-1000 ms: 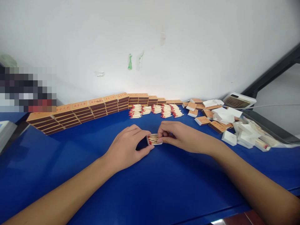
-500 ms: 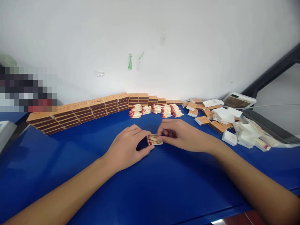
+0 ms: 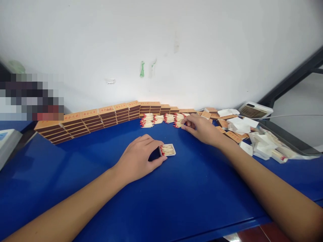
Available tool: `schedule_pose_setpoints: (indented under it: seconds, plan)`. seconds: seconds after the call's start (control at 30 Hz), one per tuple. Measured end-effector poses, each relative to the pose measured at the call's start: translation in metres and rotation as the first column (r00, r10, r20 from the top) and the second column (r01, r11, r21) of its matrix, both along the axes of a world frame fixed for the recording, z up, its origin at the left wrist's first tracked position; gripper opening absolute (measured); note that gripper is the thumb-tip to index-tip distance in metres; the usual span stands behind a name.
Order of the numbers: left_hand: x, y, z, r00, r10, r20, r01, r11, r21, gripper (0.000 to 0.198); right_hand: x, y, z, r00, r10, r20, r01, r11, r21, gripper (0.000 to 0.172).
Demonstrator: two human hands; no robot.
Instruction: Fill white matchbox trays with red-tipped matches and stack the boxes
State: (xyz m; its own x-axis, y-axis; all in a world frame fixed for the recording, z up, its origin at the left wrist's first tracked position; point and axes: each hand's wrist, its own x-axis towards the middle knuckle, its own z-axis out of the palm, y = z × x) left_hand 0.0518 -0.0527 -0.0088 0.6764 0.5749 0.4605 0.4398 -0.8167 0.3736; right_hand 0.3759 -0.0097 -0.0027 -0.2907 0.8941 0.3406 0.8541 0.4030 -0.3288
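Observation:
My left hand point(image 3: 141, 159) grips a small white matchbox tray point(image 3: 172, 154) by its left end, thumb at the near side and fingers at the far side. Red-headed matches point(image 3: 167, 150) lie inside, heads toward my left palm. At the back of the blue table, my right hand point(image 3: 202, 129) has its thumb and curled fingers around some matches at the right end of a match pile point(image 3: 178, 120). How many it grips is hidden. Further piles of matches point(image 3: 147, 120) lie to the left in a row.
Stacked orange matchboxes point(image 3: 88, 116) line the white wall. On the right are loose matchboxes point(image 3: 233, 136), white trays point(image 3: 261, 148), a black tray point(image 3: 285, 136) and a phone-like device point(image 3: 256, 110) with a white cable. A pixelated patch covers the far left.
My right hand has left the matchbox tray and moved away and to the right, to the match pile. My left hand keeps hold of the tray. The view has shifted slightly.

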Motion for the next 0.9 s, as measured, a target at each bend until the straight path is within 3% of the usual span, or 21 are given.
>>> schedule_pose_setpoints:
  seconds: [0.9]
  plan:
    - [0.0006, 0.0007, 0.0009, 1.000, -0.009, 0.001, 0.009, 1.000, -0.006, 0.027, -0.0013, -0.0047, 0.0047, 0.998, 0.064, -0.015, -0.065, 0.993, -0.100, 0.020]
